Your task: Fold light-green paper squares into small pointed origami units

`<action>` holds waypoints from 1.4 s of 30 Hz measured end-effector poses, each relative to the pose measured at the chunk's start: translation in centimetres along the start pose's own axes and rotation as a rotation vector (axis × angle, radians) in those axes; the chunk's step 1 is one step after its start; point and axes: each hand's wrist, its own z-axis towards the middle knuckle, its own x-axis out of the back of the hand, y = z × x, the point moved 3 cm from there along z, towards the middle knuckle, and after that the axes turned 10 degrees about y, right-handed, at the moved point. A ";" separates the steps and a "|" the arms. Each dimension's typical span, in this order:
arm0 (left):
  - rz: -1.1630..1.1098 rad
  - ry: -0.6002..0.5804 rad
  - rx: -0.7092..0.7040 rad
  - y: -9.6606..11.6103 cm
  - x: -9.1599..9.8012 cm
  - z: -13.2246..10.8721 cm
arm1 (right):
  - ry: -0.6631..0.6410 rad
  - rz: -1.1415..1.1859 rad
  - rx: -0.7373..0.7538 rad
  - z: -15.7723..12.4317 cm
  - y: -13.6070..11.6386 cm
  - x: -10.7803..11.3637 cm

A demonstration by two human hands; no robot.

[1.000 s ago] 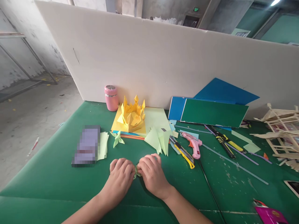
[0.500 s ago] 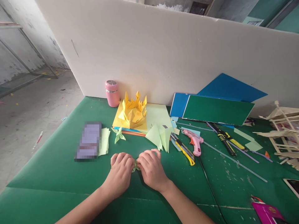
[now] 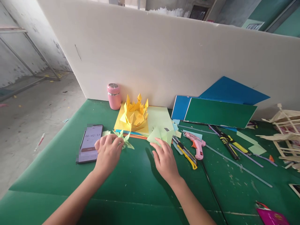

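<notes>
The left hand point(image 3: 109, 151) is at the light green folded paper flowers point(image 3: 127, 141), which lie on the green table point(image 3: 58, 175) at the near side of the yellow paper crown point(image 3: 134, 117). Its fingers are bent, but whether they grip a petal I cannot tell. The right hand point(image 3: 165, 161) is open, its fingers loosely spread beside the light green folded papers point(image 3: 156, 137); if they touch, I cannot say. In my judgement, the step in hand is the placing of a flower on the left. The next move calls for a light pinch on one folded paper, without crushing its creases.
</notes>
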 end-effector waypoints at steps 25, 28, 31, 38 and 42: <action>-1.030 -0.394 0.618 5.0 -3.0 -4.8 | 0.046 0.038 -0.166 0.0 2.1 -1.9; -1.254 -0.479 0.817 5.1 -3.2 -5.1 | 0.169 0.152 -0.214 0.2 1.3 -0.9; -1.457 -0.528 0.961 5.3 -2.7 -5.0 | 0.217 0.382 -0.343 -0.2 -0.7 -0.1; -1.595 -0.560 1.136 4.3 -1.4 -4.4 | 0.028 0.899 -0.726 -2.8 -5.3 -0.4; -1.606 -0.590 1.104 3.6 -1.3 -4.3 | -0.027 1.096 -0.914 -3.0 -4.9 -1.1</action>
